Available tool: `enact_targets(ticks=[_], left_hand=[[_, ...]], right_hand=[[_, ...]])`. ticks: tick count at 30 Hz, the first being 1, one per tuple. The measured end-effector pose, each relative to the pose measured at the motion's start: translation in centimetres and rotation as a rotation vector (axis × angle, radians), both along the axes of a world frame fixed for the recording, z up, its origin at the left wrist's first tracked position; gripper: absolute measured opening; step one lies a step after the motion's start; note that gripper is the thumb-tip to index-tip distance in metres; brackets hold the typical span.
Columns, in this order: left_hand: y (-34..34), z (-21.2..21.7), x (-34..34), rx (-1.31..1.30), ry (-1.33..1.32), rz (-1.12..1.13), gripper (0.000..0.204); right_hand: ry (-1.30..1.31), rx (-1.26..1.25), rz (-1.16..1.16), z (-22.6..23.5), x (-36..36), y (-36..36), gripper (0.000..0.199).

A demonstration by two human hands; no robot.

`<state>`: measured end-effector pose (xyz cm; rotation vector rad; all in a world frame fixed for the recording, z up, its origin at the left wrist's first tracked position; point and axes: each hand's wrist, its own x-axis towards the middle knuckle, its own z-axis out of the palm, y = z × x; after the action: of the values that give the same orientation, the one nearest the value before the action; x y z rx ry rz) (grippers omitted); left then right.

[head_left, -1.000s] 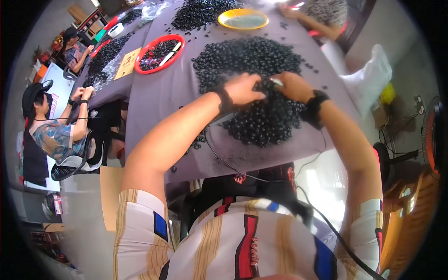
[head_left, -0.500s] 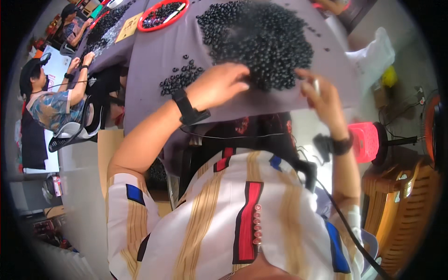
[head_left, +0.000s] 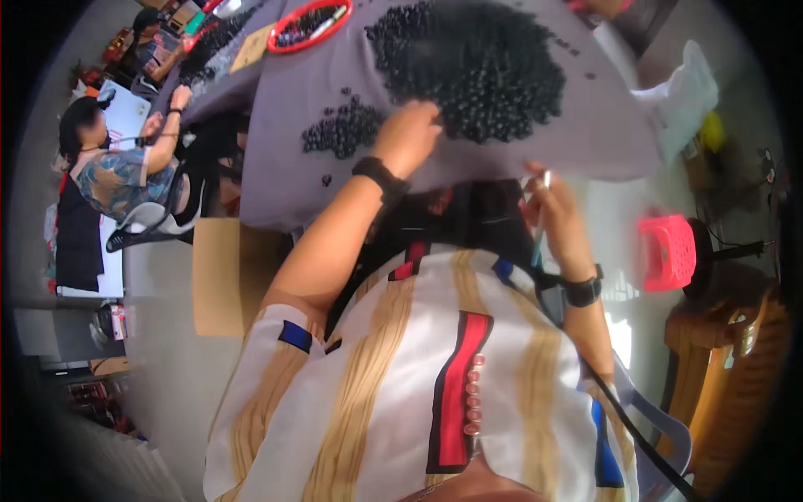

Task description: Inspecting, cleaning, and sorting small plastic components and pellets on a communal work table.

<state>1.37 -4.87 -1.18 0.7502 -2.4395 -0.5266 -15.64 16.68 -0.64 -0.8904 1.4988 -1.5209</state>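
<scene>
My left hand (head_left: pixel 407 134) rests palm down at the near edge of a big heap of small black beads (head_left: pixel 477 63) on a grey cloth-covered table (head_left: pixel 602 142). A smaller cluster of black beads (head_left: pixel 341 134) lies just left of that hand. My right hand (head_left: pixel 554 209) is pulled back below the table edge, close to my body, with its fingers pinched on a thin pale stick-like tool (head_left: pixel 544 188). Both wrists wear black bands. My striped shirt fills the lower part of the view.
A red-rimmed tray (head_left: pixel 308 25) with beads sits at the far left of the table. A seated person (head_left: pixel 117 171) works at another table to the left. A pink plastic stool (head_left: pixel 669 251), a white bag (head_left: pixel 682 92) and a wooden piece stand at right.
My right hand left the bead heap and drew back toward my body with the thin tool. My left hand stayed on the heap's near edge. The view tilted downward.
</scene>
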Motion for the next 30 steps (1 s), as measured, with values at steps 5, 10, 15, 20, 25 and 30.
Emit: enact_targets(ticks=[5, 10, 15, 20, 25, 30], left_hand=[[-2.1, 1.0, -2.0, -0.035, -0.202, 0.075, 0.013], [-2.0, 0.9, -2.1, -0.098, -0.235, 0.058, 0.014], [-1.2, 0.8, -2.3, -0.114, -0.226, 0.026, 0.016], [-1.1, 0.5, -2.4, -0.118, -0.261, 0.026, 0.018], [-1.3, 0.2, -1.4, -0.055, -0.239, 0.008, 0.021], [-1.9, 0.2, -0.8, -0.035, -0.199, 0.011, 0.015]], right_hand=[[0.007, 0.077, 0.037, -0.8, -0.2, -0.3, 0.031], [0.042, 0.038, 0.067, -1.5, -0.2, -0.3, 0.031], [0.045, 0.053, 0.041, -1.7, -0.2, -0.8, 0.028], [0.032, 0.019, 0.176, -1.4, 0.3, -2.3, 0.025], [0.023, -0.009, 0.219, -1.3, 1.3, -3.9, 0.024], [-0.027, -0.038, 0.185, -1.5, 1.9, -4.1, 0.028]])
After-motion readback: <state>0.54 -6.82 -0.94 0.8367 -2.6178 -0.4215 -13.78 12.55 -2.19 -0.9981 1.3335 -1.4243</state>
